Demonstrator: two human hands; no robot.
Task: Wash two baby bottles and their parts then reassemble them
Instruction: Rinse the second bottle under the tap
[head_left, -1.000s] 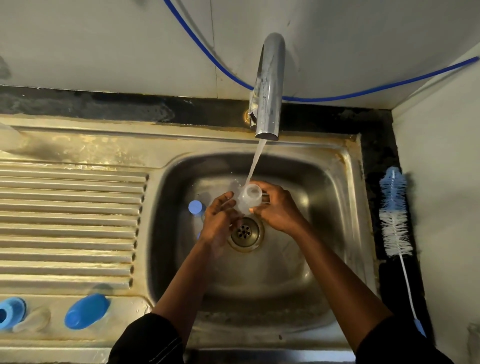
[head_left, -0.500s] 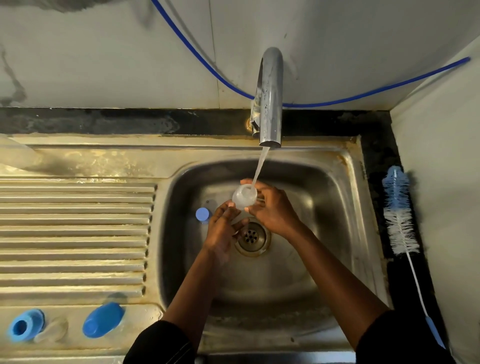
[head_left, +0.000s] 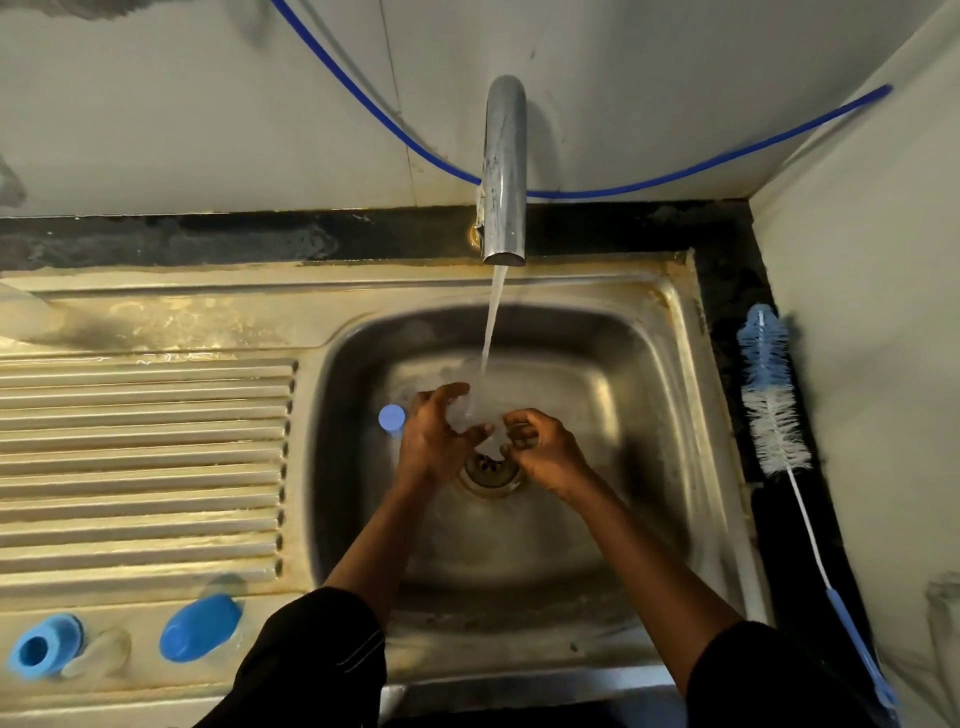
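Over the drain of the steel sink (head_left: 670, 415), a clear baby bottle (head_left: 470, 410) shows only as a blur under the running water. My left hand (head_left: 434, 444) grips it from the left with thumb and fingers curled round it. My right hand (head_left: 548, 452) has its fingers curled against the bottle's lower right end. A small blue cap (head_left: 391, 417) stands in the basin just left of my left hand. On the front left of the drainboard lie a blue screw ring (head_left: 39, 644), a clear teat (head_left: 98, 652) and a blue cover (head_left: 200, 626).
The tap (head_left: 504, 171) runs a steady stream into the basin. A blue and white bottle brush (head_left: 771, 395) lies on the dark ledge right of the sink. The ribbed drainboard (head_left: 140, 457) fills the left side, and a blue hose (head_left: 649, 182) hangs along the wall.
The bottle went from mouth-up in my right hand under the stream to lower over the drain, now mostly in my left hand. Both hands dropped slightly, and the view moved closer.
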